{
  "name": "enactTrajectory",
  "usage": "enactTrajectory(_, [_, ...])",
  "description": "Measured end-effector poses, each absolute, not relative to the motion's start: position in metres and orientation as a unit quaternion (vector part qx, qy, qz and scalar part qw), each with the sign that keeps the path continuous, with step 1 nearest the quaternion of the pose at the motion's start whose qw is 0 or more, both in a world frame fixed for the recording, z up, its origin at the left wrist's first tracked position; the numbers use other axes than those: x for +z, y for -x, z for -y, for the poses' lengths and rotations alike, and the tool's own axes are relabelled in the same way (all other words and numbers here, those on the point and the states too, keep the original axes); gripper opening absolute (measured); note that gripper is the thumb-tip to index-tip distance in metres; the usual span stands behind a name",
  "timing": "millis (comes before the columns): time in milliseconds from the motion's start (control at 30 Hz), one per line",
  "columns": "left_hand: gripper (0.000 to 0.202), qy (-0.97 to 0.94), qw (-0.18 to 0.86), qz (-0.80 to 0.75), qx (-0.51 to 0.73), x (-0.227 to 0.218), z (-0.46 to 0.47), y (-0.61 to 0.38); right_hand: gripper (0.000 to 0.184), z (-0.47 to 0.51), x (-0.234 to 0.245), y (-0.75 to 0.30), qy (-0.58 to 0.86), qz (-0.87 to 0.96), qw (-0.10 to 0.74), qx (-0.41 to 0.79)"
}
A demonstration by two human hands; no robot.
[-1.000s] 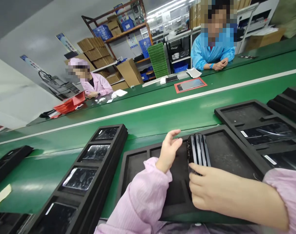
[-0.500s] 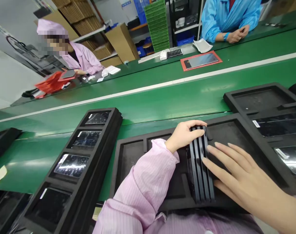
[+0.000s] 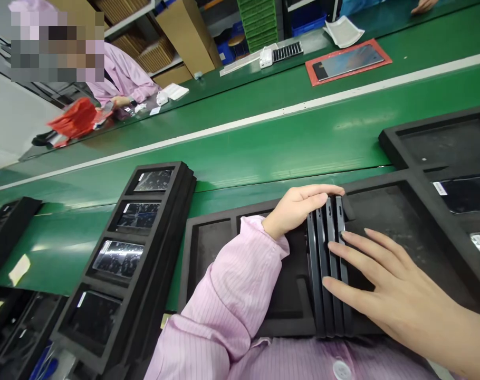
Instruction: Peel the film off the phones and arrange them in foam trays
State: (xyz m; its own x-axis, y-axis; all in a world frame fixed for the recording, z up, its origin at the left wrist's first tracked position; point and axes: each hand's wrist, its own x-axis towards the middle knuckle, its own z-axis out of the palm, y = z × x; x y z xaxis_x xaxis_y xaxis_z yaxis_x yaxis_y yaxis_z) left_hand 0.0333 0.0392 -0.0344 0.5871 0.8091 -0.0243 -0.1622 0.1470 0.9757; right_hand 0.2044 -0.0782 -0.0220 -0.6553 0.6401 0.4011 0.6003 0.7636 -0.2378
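Note:
Several dark phones (image 3: 335, 322) stand on their long edges, side by side like a row of slabs, above a black foam tray (image 3: 279, 328). My left hand (image 3: 293, 211) grips their far ends, with its fingers over the top and thumb along the near side. Small port openings show at those ends. On the right, my right hand (image 3: 394, 279) has its fingers spread, with the fingertips at the edges of the phones. Light touch or a small gap there, I cannot tell which. Shallow recesses show in the tray around the phones.
Left stands a stack of black foam trays (image 3: 180, 206) holding dark screens. Another foam tray (image 3: 402, 153) lies at the right. Across the green work surface (image 3: 264, 153) are a red sheet (image 3: 315, 74) bearing a panel, a white dish (image 3: 345, 31) and a person in pink (image 3: 125, 74).
The view has shifted and tilted. The phones are turned so their port ends show more. My right hand's fingers have moved slightly along their edges; my left hand keeps its grip.

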Motion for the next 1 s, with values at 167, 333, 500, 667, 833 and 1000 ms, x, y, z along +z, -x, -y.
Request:
enactTrajectory(167, [0.023, -0.495, 0.764, -0.239, 0.338, -0.04, -0.046, -0.025, 0.04, 0.071, -0.011, -0.197, 0.304, 0.926, 0.221, 0.039])
enactTrajectory(333, [0.023, -0.488, 0.767, -0.238, 0.342, -0.039, -0.046, -0.025, 0.041, 0.064, -0.007, -0.195, 0.278, 0.936, 0.215, 0.02])
enactTrajectory(500, [0.024, -0.473, 0.775, -0.239, 0.344, -0.038, -0.045, -0.025, 0.041, 0.063, -0.006, -0.196, 0.264, 0.939, 0.221, 0.014])
enactTrajectory(667, [0.025, -0.457, 0.781, -0.246, 0.348, -0.037, -0.045, -0.026, 0.039, 0.064, -0.005, -0.197, 0.252, 0.941, 0.224, 0.021])
enactTrajectory(833, [0.023, -0.424, 0.792, -0.237, 0.371, -0.036, -0.04, -0.028, 0.037, 0.073, -0.012, -0.199, 0.256, 0.937, 0.233, 0.038])
enactTrajectory(1000, [0.03, -0.317, 0.74, -0.302, 0.511, -0.033, -0.026, -0.03, 0.035, 0.09, -0.018, -0.198, 0.323, 0.906, 0.258, 0.086])
